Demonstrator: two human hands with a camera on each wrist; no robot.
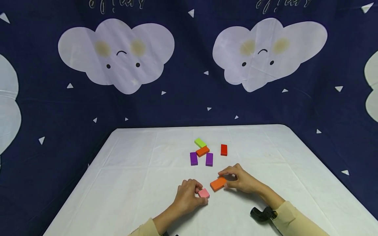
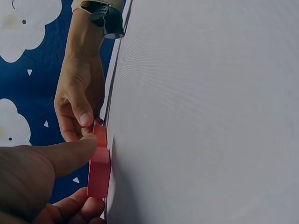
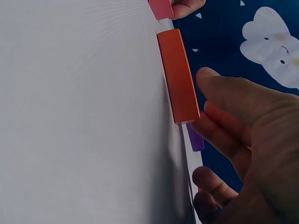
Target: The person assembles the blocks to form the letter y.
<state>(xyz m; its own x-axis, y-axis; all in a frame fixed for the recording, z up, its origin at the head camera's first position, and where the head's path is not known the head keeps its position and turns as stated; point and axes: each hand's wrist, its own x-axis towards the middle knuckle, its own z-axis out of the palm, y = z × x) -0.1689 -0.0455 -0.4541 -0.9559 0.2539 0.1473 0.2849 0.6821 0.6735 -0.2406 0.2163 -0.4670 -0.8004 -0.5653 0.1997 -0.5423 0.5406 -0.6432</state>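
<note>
My left hand (image 1: 199,195) pinches a small pink block (image 1: 203,193) lying on the white table (image 1: 133,183). In the left wrist view my thumb and fingers (image 2: 56,158) close round the pink block (image 2: 99,170). Just to its right, my right hand (image 1: 223,179) holds the far end of an orange block (image 1: 218,184), which lies flat and angled toward the pink one. The right wrist view shows the orange block (image 3: 177,74) with my fingers (image 3: 219,126) curled behind it and the pink block (image 3: 161,8) a short gap beyond.
Farther back lie a green block (image 1: 200,142), another orange block (image 1: 202,151), a red block (image 1: 223,149) and two purple blocks (image 1: 193,158) (image 1: 209,159). A dark blue cloud-print cloth (image 1: 118,59) hangs behind the table.
</note>
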